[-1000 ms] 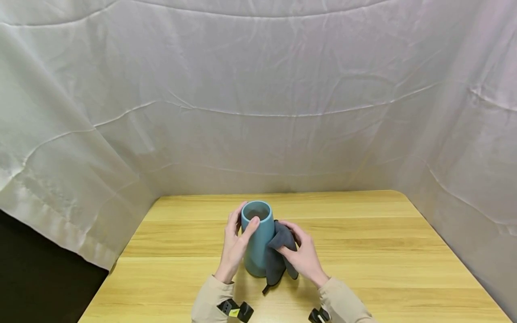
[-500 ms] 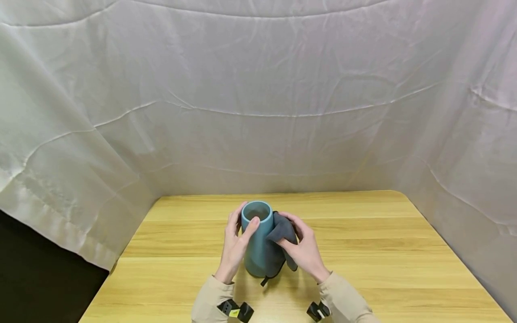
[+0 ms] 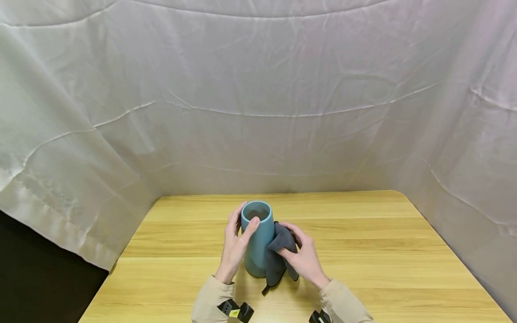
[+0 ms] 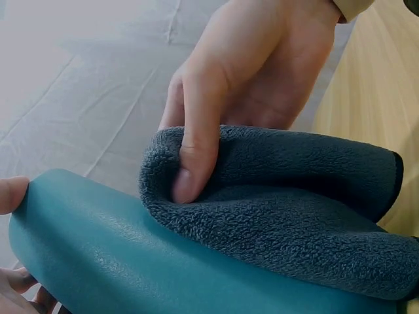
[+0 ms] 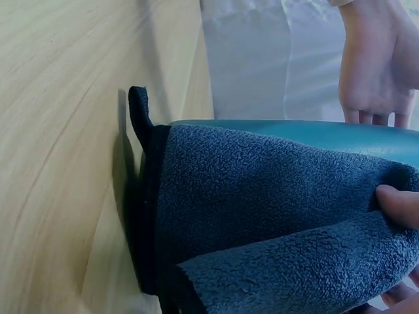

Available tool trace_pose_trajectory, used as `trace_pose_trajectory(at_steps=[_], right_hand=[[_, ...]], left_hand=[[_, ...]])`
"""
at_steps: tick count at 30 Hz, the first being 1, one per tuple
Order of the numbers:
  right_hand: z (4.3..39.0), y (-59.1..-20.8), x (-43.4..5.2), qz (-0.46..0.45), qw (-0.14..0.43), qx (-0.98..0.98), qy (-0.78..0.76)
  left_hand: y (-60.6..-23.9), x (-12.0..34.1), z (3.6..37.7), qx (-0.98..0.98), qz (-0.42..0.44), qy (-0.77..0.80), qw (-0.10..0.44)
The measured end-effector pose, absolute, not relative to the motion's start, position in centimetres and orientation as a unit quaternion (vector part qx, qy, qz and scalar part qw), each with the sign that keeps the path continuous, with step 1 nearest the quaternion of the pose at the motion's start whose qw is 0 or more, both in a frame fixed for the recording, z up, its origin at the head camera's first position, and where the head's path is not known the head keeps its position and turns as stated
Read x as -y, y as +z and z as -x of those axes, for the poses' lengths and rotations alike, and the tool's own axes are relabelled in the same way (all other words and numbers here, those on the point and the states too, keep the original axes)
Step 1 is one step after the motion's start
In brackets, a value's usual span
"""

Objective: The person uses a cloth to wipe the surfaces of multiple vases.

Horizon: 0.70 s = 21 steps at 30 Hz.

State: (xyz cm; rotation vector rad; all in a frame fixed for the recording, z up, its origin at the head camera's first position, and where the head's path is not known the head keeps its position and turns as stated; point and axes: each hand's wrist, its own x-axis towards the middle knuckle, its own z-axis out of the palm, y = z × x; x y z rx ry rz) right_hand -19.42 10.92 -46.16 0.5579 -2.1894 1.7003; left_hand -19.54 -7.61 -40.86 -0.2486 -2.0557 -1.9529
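A tall teal vase (image 3: 253, 255) with a round open mouth stands upright on the wooden table. My left hand (image 3: 235, 246) grips it near the top, thumb at the front of the rim and fingers round the far left side. On the vase's right side lies a dark grey fleecy cloth (image 3: 276, 260), folded over, with black edging and a small hanging loop. My right hand (image 3: 303, 258) pinches this cloth, the thumb pressing into its fold. In the left wrist view the cloth (image 4: 262, 222) touches the vase wall (image 4: 111, 242). Some right fingers are hidden behind the cloth.
The wooden table (image 3: 383, 260) spreads out on both sides of the hands. A pale grey curtain (image 3: 282, 134) closes off the back and the sides. At lower left, beyond the table edge, is a black area (image 3: 40, 273).
My right hand slid the cloth up along the vase's side, then back down to about where it was a second ago. The left hand and the vase have stayed still.
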Motion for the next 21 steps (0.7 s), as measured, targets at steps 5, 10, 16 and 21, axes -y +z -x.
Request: trace_pose_trajectory(at_steps=[5,10,16,21], right_hand=[[19.4,-46.0,-10.8,-0.189,0.158,0.767,0.593],[19.3,-45.4,-10.6,-0.183,0.156,0.764,0.599],[19.2,-44.3,-10.5,-0.199,0.165,0.751,0.608],[19.1,-44.1,-10.5,-0.204,0.167,0.746,0.612]], left_hand=[[-40.8,7.6,19.4,0.713,0.085,-0.68,0.148],[-40.8,7.6,19.4,0.714,0.086,-0.678,0.151],[-40.8,7.5,19.4,0.713,0.085,-0.679,0.151],[-40.7,7.5,19.4,0.714,0.085,-0.679,0.151]])
